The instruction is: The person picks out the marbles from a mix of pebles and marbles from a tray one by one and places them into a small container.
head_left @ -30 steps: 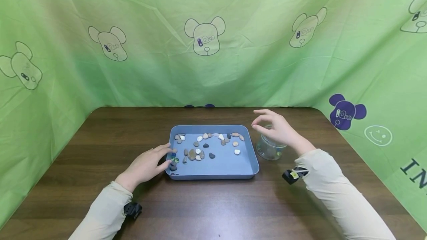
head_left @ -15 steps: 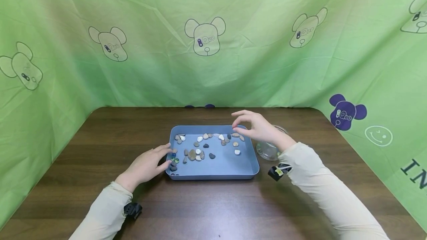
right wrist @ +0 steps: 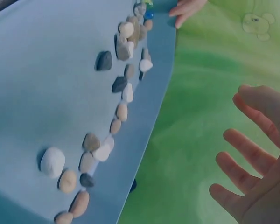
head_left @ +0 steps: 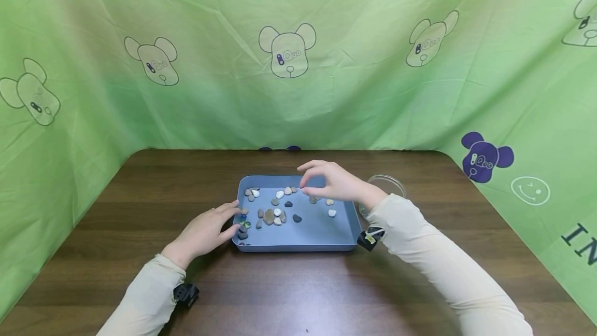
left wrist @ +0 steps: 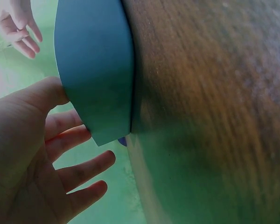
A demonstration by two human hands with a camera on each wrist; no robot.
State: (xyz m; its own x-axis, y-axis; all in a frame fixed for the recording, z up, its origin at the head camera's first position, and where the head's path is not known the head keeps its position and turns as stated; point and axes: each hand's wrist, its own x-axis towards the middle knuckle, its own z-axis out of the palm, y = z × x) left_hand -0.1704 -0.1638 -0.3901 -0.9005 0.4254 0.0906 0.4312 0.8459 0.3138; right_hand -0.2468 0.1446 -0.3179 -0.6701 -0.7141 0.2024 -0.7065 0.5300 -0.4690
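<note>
My left hand (head_left: 205, 229) rests at the left rim of a shallow blue tray (head_left: 322, 235), fingers spread and relaxed. The left wrist view shows its thumb and two fingertips right at the tray edge. My right hand (head_left: 333, 183) hovers over the tray's back part, loosely bent and holding nothing; the right wrist view shows its fingers apart. Pebbles in white, tan, grey and dark tones lie in the tray, among them a white pebble (right wrist: 52, 162) and a dark pebble (head_left: 297, 218). Blue and green glass marbles (head_left: 247, 224) sit by the left wall.
A round clear glass jar (head_left: 401, 189) stands just right of the tray, partly hidden behind my right wrist. The brown wooden table (head_left: 280, 294) carries both. A green printed curtain (head_left: 289, 113) encloses the back and sides.
My right hand has moved left, from above the glass jar to over the tray's back middle. My left hand has stayed at the rim, and the pebbles in sight lie as before.
</note>
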